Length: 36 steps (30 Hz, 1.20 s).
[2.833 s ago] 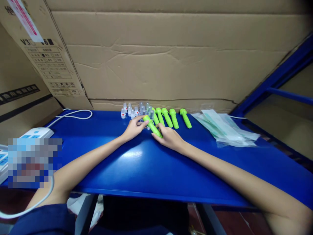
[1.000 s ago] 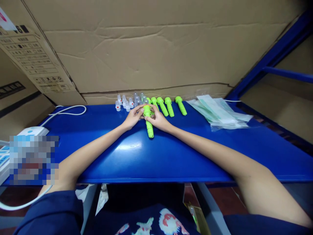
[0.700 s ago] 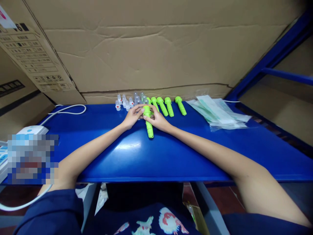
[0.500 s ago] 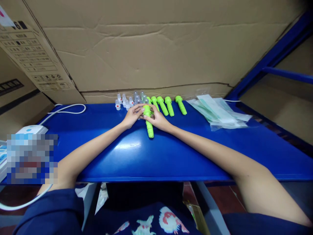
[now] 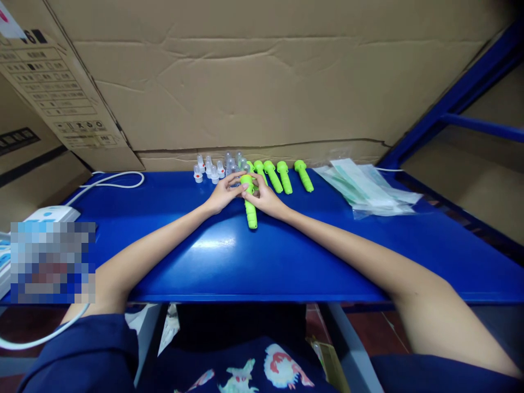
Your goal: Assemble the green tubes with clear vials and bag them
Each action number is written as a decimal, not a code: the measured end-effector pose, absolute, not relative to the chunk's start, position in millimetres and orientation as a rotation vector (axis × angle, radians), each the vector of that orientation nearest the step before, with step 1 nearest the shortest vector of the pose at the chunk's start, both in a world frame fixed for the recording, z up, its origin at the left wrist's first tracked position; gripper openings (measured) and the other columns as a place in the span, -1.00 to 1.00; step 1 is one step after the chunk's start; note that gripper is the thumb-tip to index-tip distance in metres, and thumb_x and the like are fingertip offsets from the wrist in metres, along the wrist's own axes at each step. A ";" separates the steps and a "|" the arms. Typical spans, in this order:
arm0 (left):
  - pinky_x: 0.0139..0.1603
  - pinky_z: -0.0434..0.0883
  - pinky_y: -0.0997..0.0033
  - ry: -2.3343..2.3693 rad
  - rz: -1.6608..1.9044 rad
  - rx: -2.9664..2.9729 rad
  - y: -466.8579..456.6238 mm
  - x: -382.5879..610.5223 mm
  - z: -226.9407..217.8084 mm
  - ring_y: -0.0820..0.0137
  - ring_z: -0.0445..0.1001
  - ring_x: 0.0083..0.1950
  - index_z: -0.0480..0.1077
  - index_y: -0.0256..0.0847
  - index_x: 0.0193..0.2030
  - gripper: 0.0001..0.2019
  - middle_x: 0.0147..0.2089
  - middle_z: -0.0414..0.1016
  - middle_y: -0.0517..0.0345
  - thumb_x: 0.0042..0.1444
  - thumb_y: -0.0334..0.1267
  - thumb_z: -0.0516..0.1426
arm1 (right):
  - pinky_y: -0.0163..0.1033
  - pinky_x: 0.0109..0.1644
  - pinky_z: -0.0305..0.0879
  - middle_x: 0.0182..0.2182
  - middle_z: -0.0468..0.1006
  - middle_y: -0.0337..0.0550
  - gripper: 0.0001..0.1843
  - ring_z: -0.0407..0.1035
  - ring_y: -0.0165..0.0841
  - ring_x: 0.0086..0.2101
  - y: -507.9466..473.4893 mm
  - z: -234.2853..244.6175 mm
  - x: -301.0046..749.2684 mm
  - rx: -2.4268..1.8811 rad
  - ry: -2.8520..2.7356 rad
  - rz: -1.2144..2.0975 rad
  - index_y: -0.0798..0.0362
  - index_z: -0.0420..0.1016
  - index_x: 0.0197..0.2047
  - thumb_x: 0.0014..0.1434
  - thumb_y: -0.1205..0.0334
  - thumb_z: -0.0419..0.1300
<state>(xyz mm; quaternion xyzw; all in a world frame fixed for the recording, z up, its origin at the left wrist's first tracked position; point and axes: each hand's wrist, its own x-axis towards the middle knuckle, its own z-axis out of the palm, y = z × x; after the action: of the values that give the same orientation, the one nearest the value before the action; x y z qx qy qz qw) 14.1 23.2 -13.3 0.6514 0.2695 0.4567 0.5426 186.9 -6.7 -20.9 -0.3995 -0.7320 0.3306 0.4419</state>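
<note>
Both hands meet over the far middle of the blue table (image 5: 286,256). My right hand (image 5: 268,201) grips the upper end of a lime-green plastic handle (image 5: 249,210), whose lower end points toward me. My left hand (image 5: 223,195) pinches at the handle's far head, fingertips closed on it. Just behind the hands stand several small clear caps (image 5: 215,168), some with red dots. To their right lie several more green handles (image 5: 282,176) in a row.
A stack of clear sealed pouches (image 5: 366,190) lies at the right back of the table. A white power strip (image 5: 49,214) and its white cable (image 5: 114,180) sit at the left. Cardboard boxes (image 5: 254,87) wall the back; a blue shelf frame (image 5: 470,82) rises right.
The green handle turned from lying slanted to pointing toward me, with both hands closing on its far end. In the last second the hands hardly moved.
</note>
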 end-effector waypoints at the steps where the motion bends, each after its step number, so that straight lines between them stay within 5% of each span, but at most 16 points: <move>1: 0.04 0.57 0.17 0.629 1.086 1.561 23.6 14.0 -14.0 0.22 0.61 0.00 0.38 -0.25 0.19 -0.37 0.13 0.55 -0.12 0.02 -0.02 0.36 | -0.10 -0.08 0.52 0.16 0.40 0.10 -0.25 0.50 -0.26 -0.14 -6.9 -20.6 186.9 -1.007 -1.824 0.808 0.00 0.03 0.27 0.15 -0.05 0.26; 5: 0.03 0.58 0.17 0.595 1.089 1.619 25.4 14.1 -16.3 0.22 0.60 0.01 0.40 -0.25 0.14 -0.44 0.08 0.56 -0.10 0.05 -0.02 0.34 | -0.09 -0.15 0.51 0.12 0.44 0.10 -0.31 0.50 -0.31 -0.28 -8.1 -18.2 186.6 -1.092 -1.859 0.743 0.02 0.05 0.25 0.17 0.01 0.24; 9: 0.04 0.58 0.15 0.625 1.085 1.640 26.9 13.8 -17.3 0.19 0.58 0.04 0.40 -0.26 0.13 -0.44 0.07 0.56 -0.10 0.05 -0.02 0.34 | -0.08 -0.10 0.50 0.06 0.48 0.08 -0.39 0.51 -0.26 -0.19 -7.8 -18.1 186.1 -1.080 -1.877 0.744 0.04 0.08 0.22 0.19 0.06 0.20; 19: -0.05 0.60 0.24 0.615 1.073 1.536 24.0 14.2 -14.1 0.23 0.62 -0.04 0.40 -0.28 0.15 -0.35 0.05 0.60 -0.11 -0.03 0.00 0.39 | -0.04 -0.11 0.52 0.07 0.44 0.16 -0.24 0.52 -0.21 -0.17 -0.9 -28.8 185.9 -0.962 -1.816 0.735 0.03 0.04 0.21 0.14 -0.16 0.27; 27: 0.00 0.59 0.12 0.681 1.078 1.528 23.6 13.7 -14.3 0.18 0.63 -0.04 0.40 -0.32 0.22 -0.30 0.12 0.58 -0.16 -0.03 -0.02 0.39 | -0.06 -0.14 0.51 0.07 0.43 0.16 -0.36 0.49 -0.22 -0.20 -8.7 -22.3 184.9 -1.035 -1.822 0.555 0.06 0.21 0.14 0.15 -0.13 0.26; 36: 0.00 0.60 0.24 0.782 1.124 1.507 22.7 16.7 -12.4 0.28 0.63 -0.06 0.41 -0.36 0.12 -0.45 0.16 0.53 -0.19 0.03 -0.16 0.38 | -0.11 -0.20 0.52 0.11 0.38 0.16 -0.38 0.47 -0.31 -0.29 -6.7 -21.6 186.3 -1.016 -1.834 0.547 0.05 0.25 0.15 0.16 -0.12 0.25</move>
<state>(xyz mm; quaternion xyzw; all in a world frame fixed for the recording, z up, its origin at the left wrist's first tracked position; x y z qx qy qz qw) 16.7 22.7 -12.4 0.6298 0.3267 0.4699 0.5252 186.3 -6.7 -21.6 -0.4143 -0.7477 0.2232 0.4684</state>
